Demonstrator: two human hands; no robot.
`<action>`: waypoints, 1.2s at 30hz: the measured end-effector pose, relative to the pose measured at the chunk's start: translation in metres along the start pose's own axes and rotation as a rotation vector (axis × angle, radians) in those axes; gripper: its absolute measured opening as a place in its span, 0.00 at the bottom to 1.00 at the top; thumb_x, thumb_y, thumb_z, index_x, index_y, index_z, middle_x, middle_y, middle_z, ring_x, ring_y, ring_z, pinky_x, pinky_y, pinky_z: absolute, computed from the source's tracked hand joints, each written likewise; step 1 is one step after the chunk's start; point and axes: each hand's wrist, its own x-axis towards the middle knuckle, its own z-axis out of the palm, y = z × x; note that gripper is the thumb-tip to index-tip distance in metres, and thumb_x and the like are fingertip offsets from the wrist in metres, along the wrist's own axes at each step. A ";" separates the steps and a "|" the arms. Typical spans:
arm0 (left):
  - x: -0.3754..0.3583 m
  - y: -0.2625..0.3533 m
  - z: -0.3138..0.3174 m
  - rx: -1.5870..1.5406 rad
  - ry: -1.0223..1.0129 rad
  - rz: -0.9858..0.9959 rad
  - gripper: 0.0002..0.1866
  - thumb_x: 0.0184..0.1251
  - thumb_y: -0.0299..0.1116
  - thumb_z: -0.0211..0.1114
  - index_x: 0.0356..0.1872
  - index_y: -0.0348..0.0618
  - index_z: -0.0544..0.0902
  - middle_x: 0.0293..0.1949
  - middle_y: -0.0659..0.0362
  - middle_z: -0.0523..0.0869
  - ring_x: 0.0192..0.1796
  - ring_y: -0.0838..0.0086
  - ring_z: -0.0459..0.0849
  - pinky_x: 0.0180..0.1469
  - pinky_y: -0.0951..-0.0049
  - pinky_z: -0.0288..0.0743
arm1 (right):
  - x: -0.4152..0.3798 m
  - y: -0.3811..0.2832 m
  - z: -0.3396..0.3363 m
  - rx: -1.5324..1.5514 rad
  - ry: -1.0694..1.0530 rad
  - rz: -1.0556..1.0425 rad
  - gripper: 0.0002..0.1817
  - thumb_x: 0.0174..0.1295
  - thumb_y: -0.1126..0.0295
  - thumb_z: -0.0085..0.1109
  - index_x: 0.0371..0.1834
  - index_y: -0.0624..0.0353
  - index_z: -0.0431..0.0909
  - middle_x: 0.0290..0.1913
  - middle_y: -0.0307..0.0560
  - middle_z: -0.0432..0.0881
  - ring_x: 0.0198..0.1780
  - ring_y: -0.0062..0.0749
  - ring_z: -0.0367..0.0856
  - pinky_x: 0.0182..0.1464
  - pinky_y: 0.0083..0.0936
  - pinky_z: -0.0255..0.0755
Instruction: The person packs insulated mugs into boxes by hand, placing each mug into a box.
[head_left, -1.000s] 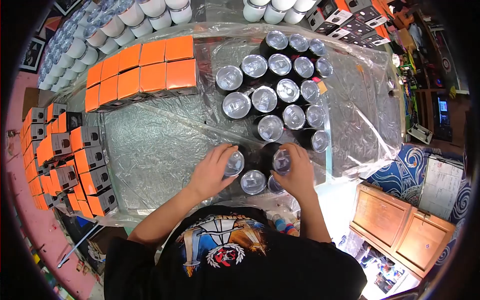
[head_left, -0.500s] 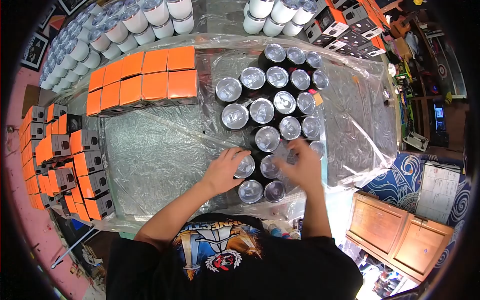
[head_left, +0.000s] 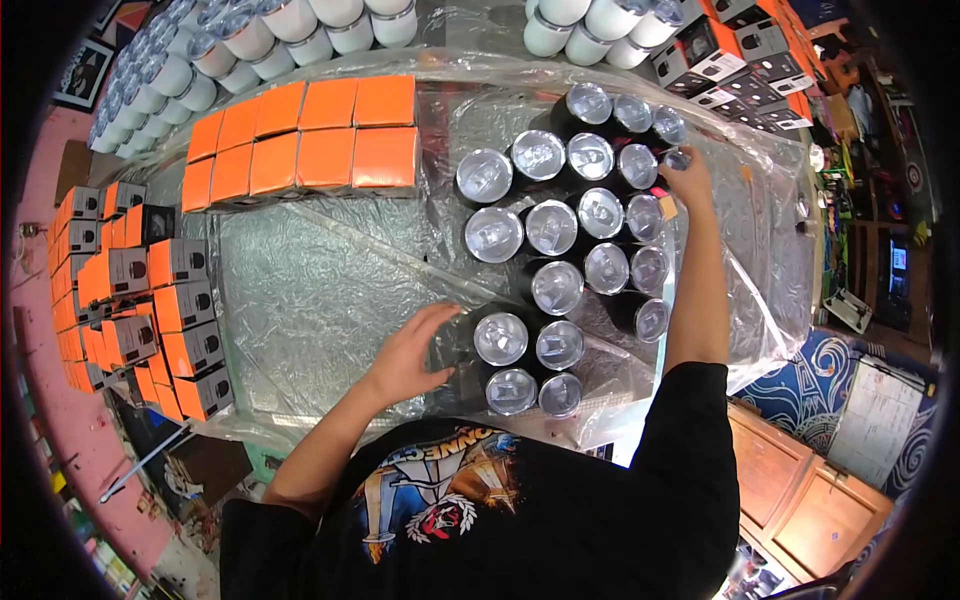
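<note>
Black tumblers with clear lids (head_left: 556,288) stand in uneven rows on the plastic-covered table (head_left: 310,310). My left hand (head_left: 412,358) is spread, thumb and fingers apart, just left of a tumbler in the lower group (head_left: 500,339), holding nothing. My right hand (head_left: 688,180) reaches to the far right of the rows, its fingers at the lid of a tumbler (head_left: 677,160) there. The fingers partly cover that lid, and their grip on it is hard to make out. A small tan piece (head_left: 669,207) lies just below that hand.
Orange-topped boxes (head_left: 300,137) form a block at the back left. More orange and black boxes (head_left: 185,300) are stacked at the left edge and the back right (head_left: 735,60). White tumblers (head_left: 245,40) line the back. A wooden cabinet (head_left: 800,480) is at lower right.
My right hand has moved from the near tumblers up and right to the far right one. My left hand has drawn back left, off the tumbler it was touching. The view has shifted slightly.
</note>
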 end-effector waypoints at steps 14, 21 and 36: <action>-0.013 0.001 0.020 0.006 0.192 0.003 0.39 0.62 0.30 0.80 0.76 0.48 0.76 0.74 0.51 0.78 0.71 0.54 0.82 0.64 0.60 0.84 | -0.290 -0.111 -0.111 0.688 0.080 -0.471 0.34 0.49 0.74 0.75 0.66 0.59 0.83 0.63 0.52 0.87 0.60 0.38 0.88 0.62 0.35 0.82; 0.008 0.023 0.023 0.027 0.271 0.137 0.45 0.61 0.26 0.74 0.82 0.47 0.66 0.78 0.46 0.71 0.75 0.46 0.77 0.70 0.54 0.79 | -0.342 -0.165 -0.051 0.436 -0.090 -0.752 0.37 0.42 0.68 0.80 0.63 0.50 0.86 0.65 0.50 0.85 0.62 0.52 0.86 0.60 0.43 0.84; 0.042 -0.037 0.051 -0.361 0.184 0.019 0.56 0.62 0.27 0.75 0.90 0.49 0.52 0.86 0.46 0.62 0.84 0.48 0.67 0.78 0.53 0.73 | -0.342 -0.202 -0.012 0.227 -0.149 -0.707 0.38 0.45 0.68 0.79 0.67 0.47 0.82 0.65 0.48 0.77 0.65 0.51 0.80 0.57 0.45 0.85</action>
